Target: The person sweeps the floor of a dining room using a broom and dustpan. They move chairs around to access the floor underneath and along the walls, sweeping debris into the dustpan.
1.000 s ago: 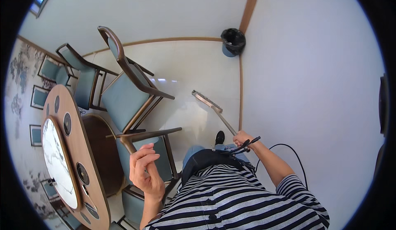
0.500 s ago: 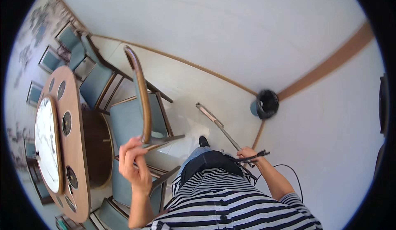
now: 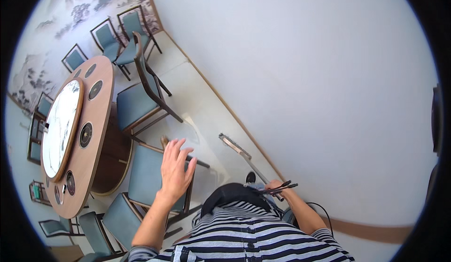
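Observation:
My right hand [image 3: 279, 186] is closed around the upper end of a long-handled flat mop [image 3: 253, 165]. The mop's narrow head [image 3: 235, 146] rests on the pale floor near the foot of the wall. My left hand [image 3: 176, 172] is raised with its fingers apart and holds nothing. It hovers over the nearest blue-seated chair [image 3: 145, 170] and covers much of that chair's backrest; whether they touch I cannot tell. Black cables [image 3: 284, 187] stick out by my right wrist.
At left stands a round wooden table [image 3: 101, 102] with a white marbled turntable [image 3: 61, 130]. Several blue chairs ring it, one [image 3: 141, 104] ahead of my left hand. A white wall [image 3: 305, 74] runs along the right. My shoe [image 3: 251, 177] is near the mop.
My view has turned right and moved forward along the wall. My left hand has left the chair's backrest and spread its fingers. The right hand keeps the mop; the bin has gone from sight.

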Demonstrator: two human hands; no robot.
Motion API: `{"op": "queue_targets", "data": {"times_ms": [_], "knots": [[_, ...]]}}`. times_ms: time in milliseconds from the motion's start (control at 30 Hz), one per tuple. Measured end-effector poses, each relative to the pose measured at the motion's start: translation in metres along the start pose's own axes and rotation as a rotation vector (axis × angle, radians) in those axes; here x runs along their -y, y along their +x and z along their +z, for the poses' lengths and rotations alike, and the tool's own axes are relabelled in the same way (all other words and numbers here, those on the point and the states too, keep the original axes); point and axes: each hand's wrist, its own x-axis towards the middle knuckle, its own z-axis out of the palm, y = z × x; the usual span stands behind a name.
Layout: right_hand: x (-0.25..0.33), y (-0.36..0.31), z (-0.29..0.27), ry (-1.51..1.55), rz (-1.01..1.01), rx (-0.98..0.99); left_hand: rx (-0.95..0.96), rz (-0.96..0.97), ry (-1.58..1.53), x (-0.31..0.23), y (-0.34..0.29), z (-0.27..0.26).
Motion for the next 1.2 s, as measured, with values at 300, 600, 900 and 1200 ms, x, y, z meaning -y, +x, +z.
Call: {"op": "queue_targets", "data": {"times_ms": [300, 600, 900, 1200], "knots": [[0.135, 0.186, -0.173, 0.524, 0.238, 0.147, -0.138, -0.570, 0.147, 0.040, 0.077, 0.002], [0.266, 0.375, -0.245, 0.622, 0.267, 0.285, -0.172, -0.662, 0.246, 0.213, 0.213, -0.003], [0.429, 0.563, -0.319, 0.670, 0.208, 0.278, -0.168, -0.620, 0.211, 0.460, 0.431, 0.008], [0.609, 0.815, -0.389, 0.439, 0.147, 0.273, 0.119, -0.873, 0.121, 0.628, 0.545, 0.048]]}}
